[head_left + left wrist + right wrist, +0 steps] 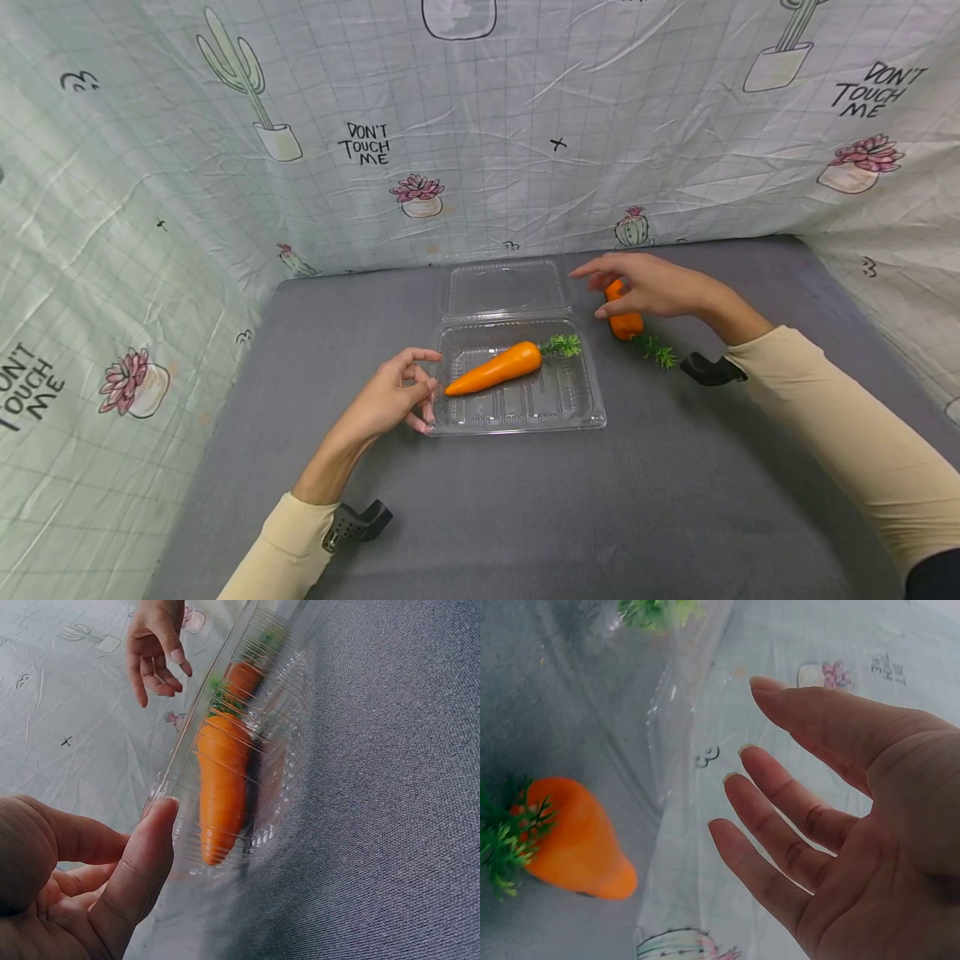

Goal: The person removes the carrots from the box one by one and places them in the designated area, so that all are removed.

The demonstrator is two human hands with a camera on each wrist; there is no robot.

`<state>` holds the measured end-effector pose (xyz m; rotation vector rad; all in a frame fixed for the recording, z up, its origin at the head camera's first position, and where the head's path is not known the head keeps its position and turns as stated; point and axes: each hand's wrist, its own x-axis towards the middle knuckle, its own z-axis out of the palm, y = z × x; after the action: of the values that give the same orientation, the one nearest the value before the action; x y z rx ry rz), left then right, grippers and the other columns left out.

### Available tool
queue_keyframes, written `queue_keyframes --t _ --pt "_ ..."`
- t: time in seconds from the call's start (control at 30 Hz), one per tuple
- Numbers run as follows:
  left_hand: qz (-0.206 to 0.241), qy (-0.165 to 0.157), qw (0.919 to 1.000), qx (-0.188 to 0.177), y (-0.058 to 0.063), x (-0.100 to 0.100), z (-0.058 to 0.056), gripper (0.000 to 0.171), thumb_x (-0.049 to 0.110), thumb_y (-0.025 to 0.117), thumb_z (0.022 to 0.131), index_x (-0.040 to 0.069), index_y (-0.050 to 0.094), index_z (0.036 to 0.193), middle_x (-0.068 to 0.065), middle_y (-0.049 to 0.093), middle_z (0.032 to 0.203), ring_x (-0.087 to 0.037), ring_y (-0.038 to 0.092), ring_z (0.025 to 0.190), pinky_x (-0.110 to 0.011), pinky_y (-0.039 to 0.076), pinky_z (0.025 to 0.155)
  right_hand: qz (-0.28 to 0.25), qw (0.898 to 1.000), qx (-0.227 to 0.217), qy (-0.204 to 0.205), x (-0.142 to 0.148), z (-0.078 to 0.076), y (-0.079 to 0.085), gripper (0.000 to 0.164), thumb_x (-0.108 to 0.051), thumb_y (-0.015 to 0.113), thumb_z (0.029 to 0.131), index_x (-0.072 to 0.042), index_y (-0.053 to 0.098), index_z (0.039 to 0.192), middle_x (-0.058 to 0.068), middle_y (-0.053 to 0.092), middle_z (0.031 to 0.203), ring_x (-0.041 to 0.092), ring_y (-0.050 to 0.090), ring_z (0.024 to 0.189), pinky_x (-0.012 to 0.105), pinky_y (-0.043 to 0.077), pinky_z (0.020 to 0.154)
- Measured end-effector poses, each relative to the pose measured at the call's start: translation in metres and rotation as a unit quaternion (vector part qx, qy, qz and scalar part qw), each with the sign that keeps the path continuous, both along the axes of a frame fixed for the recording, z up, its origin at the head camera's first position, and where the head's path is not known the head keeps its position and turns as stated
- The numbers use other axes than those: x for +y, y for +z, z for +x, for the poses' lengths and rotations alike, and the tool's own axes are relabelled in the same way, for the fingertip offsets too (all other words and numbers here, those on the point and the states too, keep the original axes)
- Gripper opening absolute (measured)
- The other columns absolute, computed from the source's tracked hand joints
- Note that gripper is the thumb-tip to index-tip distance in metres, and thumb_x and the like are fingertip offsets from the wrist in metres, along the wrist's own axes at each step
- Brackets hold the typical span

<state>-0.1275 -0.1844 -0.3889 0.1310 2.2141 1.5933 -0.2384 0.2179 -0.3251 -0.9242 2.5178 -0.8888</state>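
Note:
A clear plastic clamshell container point(517, 421) lies with its lid point(506, 287) folded back. Inside its base rests a carrot point(498, 369) with a green top, its tip pointing left. My left hand point(393, 392) holds the container's left edge, the thumb point(146, 851) at the rim in the left wrist view. To the right of the container, a second carrot point(624, 323) lies on the grey surface, partly hidden behind my right hand point(648, 283). That hand hovers over it with fingers spread, apart from the carrot point(577, 840) in the right wrist view.
A grey cloth-covered table point(540, 517) carries everything. Pale printed curtains point(487, 150) with cactus drawings stand at the back and both sides, the back one close behind the lid. Black wrist mounts point(360, 523) sit on both forearms.

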Motion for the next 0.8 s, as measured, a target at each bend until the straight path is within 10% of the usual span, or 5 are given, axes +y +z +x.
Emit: queue_keyframes --t 0.33,0.8 --pt "0.001 -0.002 1.0 0.001 0.0 0.0 0.0 0.046 0.001 0.057 0.102 0.003 0.043 0.146 -0.02 0.058 0.088 -0.028 0.066 0.062 -0.049 0.064 0.055 0.01 0.998 0.027 0.059 -0.023 0.006 0.006 0.057 -0.014 0.079 0.09 -0.017 0.058 0.143 0.004 0.063 0.132 0.025 0.061 0.118 0.041 0.057 0.09" --pt "0.002 -0.002 1.0 0.001 -0.001 0.0 0.0 0.046 0.001 0.057 0.102 0.004 0.044 0.146 -0.019 0.058 0.088 -0.028 0.066 0.062 -0.051 0.064 0.056 0.043 0.988 0.025 0.146 -0.053 0.013 0.012 0.05 -0.008 0.076 0.091 -0.019 0.064 0.139 0.004 0.063 0.129 0.022 0.062 0.119 0.051 0.055 0.101"
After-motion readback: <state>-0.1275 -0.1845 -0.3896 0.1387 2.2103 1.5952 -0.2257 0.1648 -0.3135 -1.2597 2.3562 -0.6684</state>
